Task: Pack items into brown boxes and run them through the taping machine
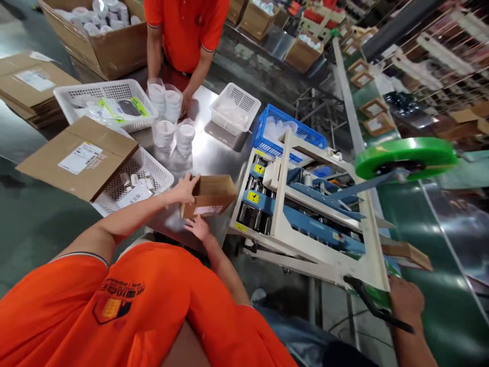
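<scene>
cardboard box (209, 199), glossy metal table (212, 159)

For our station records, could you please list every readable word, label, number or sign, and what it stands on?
No words or numbers can be quoted.
Orange shirt: characters and a logo; too blurred.
Label on large carton: too small.
Label on stacked cartons: too blurred.
Label on small box: too blurred.
Slip in white basket: marks, illegible.
Yellow stickers on blue-and-cream machine: black symbols, unclear.
Labels on distant boxes: too small.
</scene>
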`<state>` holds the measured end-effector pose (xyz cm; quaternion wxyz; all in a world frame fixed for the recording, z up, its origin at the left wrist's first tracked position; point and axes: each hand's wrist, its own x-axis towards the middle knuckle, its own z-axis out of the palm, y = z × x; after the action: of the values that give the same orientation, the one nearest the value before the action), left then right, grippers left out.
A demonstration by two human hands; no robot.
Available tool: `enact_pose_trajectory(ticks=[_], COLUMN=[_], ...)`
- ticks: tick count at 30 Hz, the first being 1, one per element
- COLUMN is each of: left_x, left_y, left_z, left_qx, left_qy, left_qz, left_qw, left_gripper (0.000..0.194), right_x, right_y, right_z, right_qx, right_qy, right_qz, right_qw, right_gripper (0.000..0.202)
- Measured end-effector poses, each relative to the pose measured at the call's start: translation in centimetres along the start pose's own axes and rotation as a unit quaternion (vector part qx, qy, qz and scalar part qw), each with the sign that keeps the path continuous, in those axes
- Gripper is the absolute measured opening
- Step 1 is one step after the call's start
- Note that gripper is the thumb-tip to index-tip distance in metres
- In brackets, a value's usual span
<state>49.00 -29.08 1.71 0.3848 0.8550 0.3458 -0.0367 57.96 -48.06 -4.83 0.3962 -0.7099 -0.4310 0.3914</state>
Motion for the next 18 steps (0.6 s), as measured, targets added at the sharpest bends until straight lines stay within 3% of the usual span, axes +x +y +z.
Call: enact_pose_trajectory(ticks=[1, 3, 4, 5, 6, 7, 8, 9, 10, 12, 14, 16, 18], left_x=[-0.1, -0.6, -1.0, -1.3, -1.5, -1.5, -1.4, -1.2, -0.9, -0.4, 0.1, 0.6, 0.9], left_y=[0.2, 0.4, 0.4, 0.3, 0.2, 0.1, 0.0, -0.2, -0.3, -0.5, -0.8, -0.9, -1.0], left_z=[-0.1, 0.1, 0.4, 0.7, 1.0, 1.3, 1.5, 1.7, 1.8, 2.1, 2.5, 2.8, 3.1], left_qx=[0.045, 0.105, 0.123, 0.14, 0.154, 0.165, 0.169, 0.167, 0.159, 0.136, 0.121, 0.113, 0.108], left_qy=[-0.001, -0.004, -0.003, -0.001, -0.002, -0.004, -0.007, -0.009, -0.011, -0.014, -0.021, -0.028, -0.026], left_qz=[0.025, 0.073, 0.092, 0.105, 0.111, 0.111, 0.111, 0.11, 0.111, 0.12, 0.131, 0.143, 0.149], left_qw=[0.999, 0.992, 0.988, 0.985, 0.982, 0.98, 0.979, 0.98, 0.981, 0.983, 0.984, 0.983, 0.983], left_gripper=[0.137, 0.128, 0.122, 0.117, 0.114, 0.114, 0.118, 0.124, 0.131, 0.144, 0.147, 0.144, 0.139], right_x=[-0.1, 0.9, 2.2, 4.3, 7.2, 10.8, 14.9, 19.4, 23.8, 31.5, 36.6, 38.9, 39.5], right_y=[-0.7, -2.8, -4.2, -5.8, -7.7, -9.6, -11.5, -13.2, -14.6, -16.5, -16.9, -16.2, -15.1], right_z=[-0.1, -2.4, -4.3, -6.2, -8.1, -9.5, -10.5, -10.8, -10.5, -8.2, -4.9, -1.9, -0.3], right_qx=[0.002, 0.013, 0.01, -0.003, -0.021, -0.064, -0.125, -0.193, -0.262, -0.383, -0.476, -0.545, -0.588], right_qy=[-0.096, -0.336, -0.412, -0.43, -0.389, -0.263, -0.145, -0.049, 0.006, 0.035, 0.019, -0.012, -0.046], right_qz=[0.02, 0.074, 0.083, 0.072, 0.042, -0.009, -0.054, -0.084, -0.101, -0.094, -0.073, -0.06, -0.058], right_qw=[0.995, 0.939, 0.907, 0.9, 0.92, 0.963, 0.98, 0.976, 0.96, 0.918, 0.876, 0.836, 0.805], right_gripper=[0.023, 0.015, 0.016, 0.025, 0.035, 0.038, 0.041, 0.047, 0.056, 0.079, 0.092, 0.084, 0.057])
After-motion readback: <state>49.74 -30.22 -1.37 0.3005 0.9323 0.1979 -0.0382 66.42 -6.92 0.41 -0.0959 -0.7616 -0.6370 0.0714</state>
